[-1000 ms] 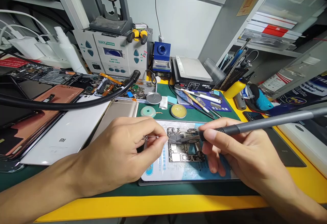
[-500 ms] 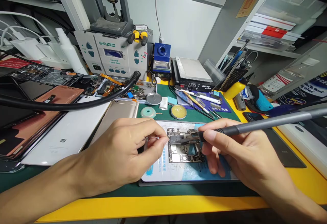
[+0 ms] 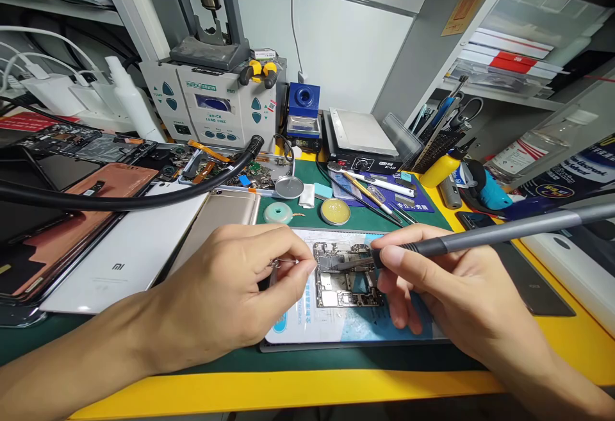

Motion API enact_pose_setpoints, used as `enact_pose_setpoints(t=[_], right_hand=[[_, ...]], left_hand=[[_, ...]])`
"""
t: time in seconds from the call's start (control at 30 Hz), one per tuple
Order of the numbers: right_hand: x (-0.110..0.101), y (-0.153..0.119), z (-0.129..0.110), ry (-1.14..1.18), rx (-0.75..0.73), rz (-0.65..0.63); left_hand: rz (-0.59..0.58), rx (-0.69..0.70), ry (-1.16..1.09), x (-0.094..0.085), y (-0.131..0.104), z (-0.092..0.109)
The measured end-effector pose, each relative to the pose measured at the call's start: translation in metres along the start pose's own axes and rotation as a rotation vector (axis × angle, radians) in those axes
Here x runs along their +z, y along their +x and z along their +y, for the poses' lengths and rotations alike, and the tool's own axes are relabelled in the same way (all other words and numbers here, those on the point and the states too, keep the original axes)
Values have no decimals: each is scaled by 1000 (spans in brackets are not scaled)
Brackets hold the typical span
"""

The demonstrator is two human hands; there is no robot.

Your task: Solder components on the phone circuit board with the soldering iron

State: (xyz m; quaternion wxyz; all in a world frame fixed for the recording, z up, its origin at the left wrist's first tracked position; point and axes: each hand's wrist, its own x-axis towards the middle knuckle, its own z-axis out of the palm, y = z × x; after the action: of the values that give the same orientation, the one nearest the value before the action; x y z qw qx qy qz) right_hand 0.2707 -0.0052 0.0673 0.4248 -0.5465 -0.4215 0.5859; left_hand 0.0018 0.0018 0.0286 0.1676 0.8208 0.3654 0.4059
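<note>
A phone circuit board (image 3: 330,298) lies flat on a white and blue printed pad (image 3: 307,334). My right hand (image 3: 456,286) grips a grey soldering iron (image 3: 504,232) like a pen, and its tip points left over the upper middle of the board. Whether the tip touches the board I cannot tell. At the board's left edge, my left hand (image 3: 240,286) is closed in a pinch on a thin silvery wire (image 3: 287,261). Most of that wire is hidden by the fingers.
Behind the pad are an open tin of yellowish paste (image 3: 335,211) and a pale green spool (image 3: 277,213). A black hose (image 3: 120,198) crosses phones on the left, leading to a hot air station (image 3: 216,104). Brushes (image 3: 369,193) lie near a hot plate (image 3: 360,132).
Both hands keep nearly the same place and grip. The soldering iron's tip stays over the same part of the board; the camera view shifts very slightly.
</note>
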Motion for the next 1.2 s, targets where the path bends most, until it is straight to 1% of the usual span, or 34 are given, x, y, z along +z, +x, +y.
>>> enact_pose_setpoints(t=[0.33,0.5,0.7,0.93,1.03,1.13,1.2], right_hand=[[-1,0,-1,-11,4,-4],[1,0,-1,5,-3,-6],[0,0,-1,0,-24,-13],[-6,-1,1,-89,-83,-31],[-5,-4,1,-127,-91,-13],[-4,-8,1,-218,-122,15],[-5,-9,1,-295,-157,11]], left_hand=[[4,-11,-24,5,-7,-4],[33,-16,-31,5,-11,-9],[37,-14,-24,6,-12,-11],[24,-1,6,-1,-3,-3],[20,0,22,-4,0,1],[19,-4,33,-5,0,2],[13,-6,34,-4,-1,1]])
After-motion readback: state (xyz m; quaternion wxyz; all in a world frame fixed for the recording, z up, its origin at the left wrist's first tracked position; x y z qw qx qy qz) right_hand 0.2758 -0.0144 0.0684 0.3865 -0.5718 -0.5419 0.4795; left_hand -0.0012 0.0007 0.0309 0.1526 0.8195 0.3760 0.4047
